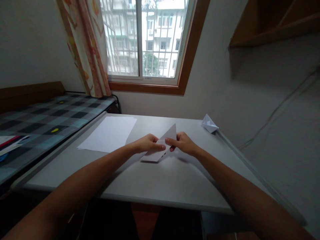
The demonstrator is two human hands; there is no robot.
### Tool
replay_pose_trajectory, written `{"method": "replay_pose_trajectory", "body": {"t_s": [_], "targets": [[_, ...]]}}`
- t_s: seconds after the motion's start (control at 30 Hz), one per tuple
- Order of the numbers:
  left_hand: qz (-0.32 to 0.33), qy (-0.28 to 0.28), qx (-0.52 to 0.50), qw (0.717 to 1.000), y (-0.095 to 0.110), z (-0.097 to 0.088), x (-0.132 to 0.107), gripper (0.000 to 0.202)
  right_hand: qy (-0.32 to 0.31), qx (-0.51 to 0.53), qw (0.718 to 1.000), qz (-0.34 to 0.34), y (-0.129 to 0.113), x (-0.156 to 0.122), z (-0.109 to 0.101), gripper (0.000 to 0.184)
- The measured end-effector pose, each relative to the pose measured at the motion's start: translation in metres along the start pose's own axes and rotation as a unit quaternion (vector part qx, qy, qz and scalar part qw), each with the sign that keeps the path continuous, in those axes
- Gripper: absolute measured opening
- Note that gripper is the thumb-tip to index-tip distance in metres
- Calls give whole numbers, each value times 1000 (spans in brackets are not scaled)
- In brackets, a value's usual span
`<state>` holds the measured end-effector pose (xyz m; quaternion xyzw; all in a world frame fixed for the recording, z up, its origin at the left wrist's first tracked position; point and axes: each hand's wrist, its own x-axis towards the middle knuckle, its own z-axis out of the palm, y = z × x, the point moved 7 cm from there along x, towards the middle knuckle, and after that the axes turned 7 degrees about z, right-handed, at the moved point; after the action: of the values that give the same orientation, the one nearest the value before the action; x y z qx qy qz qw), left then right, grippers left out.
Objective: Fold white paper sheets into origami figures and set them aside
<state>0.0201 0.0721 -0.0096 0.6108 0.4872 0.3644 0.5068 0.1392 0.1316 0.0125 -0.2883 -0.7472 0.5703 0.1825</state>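
Observation:
Both of my hands meet over the middle of a grey table [160,180]. Between them is a folded sheet of white paper [168,136], creased into a pointed, triangular shape that tilts up toward the window. My left hand [147,142] pinches its left side with closed fingers. My right hand [183,142] pinches the right side, thumb on top. The lower part of the fold rests on the table.
A stack of flat white paper [108,133] lies at the table's far left. A small folded paper figure [209,124] sits at the far right corner by the wall. A checked bed [50,116] borders the table's left, a window [147,40] lies beyond.

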Motion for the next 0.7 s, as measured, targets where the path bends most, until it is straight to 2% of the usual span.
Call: {"method": "replay_pose_trajectory", "body": {"t_s": [0.13, 0.47, 0.6, 0.7], "targets": [[-18, 17, -2, 1000, -3, -1, -1, 33, 51, 47, 998, 4, 3, 1, -11, 50], [-4, 35, 123, 992, -3, -13, 1, 32, 89, 54, 993, -50, 3, 4, -21, 42], [18, 10, 104, 994, -1, -8, 1, 28, 126, 83, 987, -60, 7, 8, -29, 41], [13, 24, 92, 995, -3, -8, 1, 25, 160, 110, 979, -63, 10, 8, -30, 41]]}}
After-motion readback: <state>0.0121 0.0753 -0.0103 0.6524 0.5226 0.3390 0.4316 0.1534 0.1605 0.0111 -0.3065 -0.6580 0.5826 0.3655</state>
